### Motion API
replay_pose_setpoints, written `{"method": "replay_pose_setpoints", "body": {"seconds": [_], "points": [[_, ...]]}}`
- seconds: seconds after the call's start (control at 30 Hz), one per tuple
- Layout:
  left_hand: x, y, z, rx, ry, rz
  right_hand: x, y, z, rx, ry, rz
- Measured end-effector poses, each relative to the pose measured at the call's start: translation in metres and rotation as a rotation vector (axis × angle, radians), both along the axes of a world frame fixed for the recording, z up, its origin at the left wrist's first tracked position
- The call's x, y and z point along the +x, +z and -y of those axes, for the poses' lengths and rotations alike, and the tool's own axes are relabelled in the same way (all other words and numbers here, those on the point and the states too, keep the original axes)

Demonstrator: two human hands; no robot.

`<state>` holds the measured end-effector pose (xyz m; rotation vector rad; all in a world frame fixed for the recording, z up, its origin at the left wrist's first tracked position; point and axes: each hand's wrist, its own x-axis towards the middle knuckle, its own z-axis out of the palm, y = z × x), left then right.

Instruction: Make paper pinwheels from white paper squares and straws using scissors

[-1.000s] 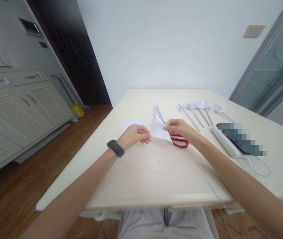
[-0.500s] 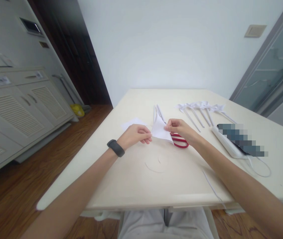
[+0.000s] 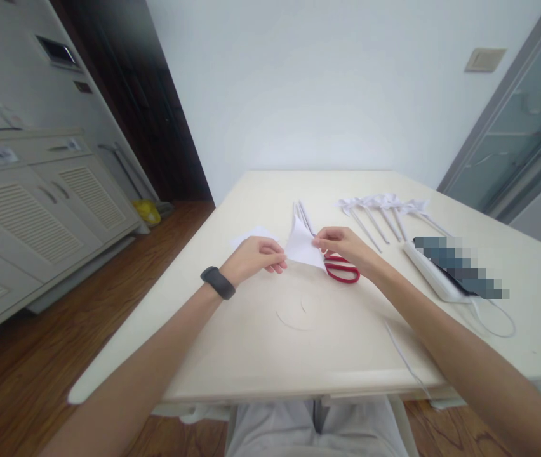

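A small white sheet of paper is stretched above the table between my two hands. My left hand pinches its left corner between thumb and fingers. On the other side, my right hand grips the upper right edge, also with closed fingers. Beneath and behind the paper lies a pair of scissors with red handles; the paper partly covers it. Thin grey-white sticks lie just beyond the paper. More white paper rests flat behind my left hand.
Several sticks with white paper flowers lie at the back right. A white box-like object with a blurred-out dark thing on it sits right, its cord trailing. Thin string hangs over the front edge of the table. Small thread pieces lie in front.
Both hands and the paper have shifted very slightly left, and the paper looks a little more spread. The view has moved a touch; the grip on both sides stays.
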<state>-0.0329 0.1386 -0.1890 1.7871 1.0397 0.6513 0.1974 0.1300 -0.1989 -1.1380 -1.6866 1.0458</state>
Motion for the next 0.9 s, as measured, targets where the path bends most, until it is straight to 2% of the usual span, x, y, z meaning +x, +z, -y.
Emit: {"method": "replay_pose_setpoints", "body": {"seconds": [0.37,0.9], "points": [[0.0,0.0,0.001,-0.013,-0.01,0.002,-0.002,-0.004,-0.002,-0.024,-0.054,0.014],[-0.001,0.005,0.002,-0.001,0.03,0.013,-0.001,0.006,0.003,-0.057,-0.038,0.038]]}}
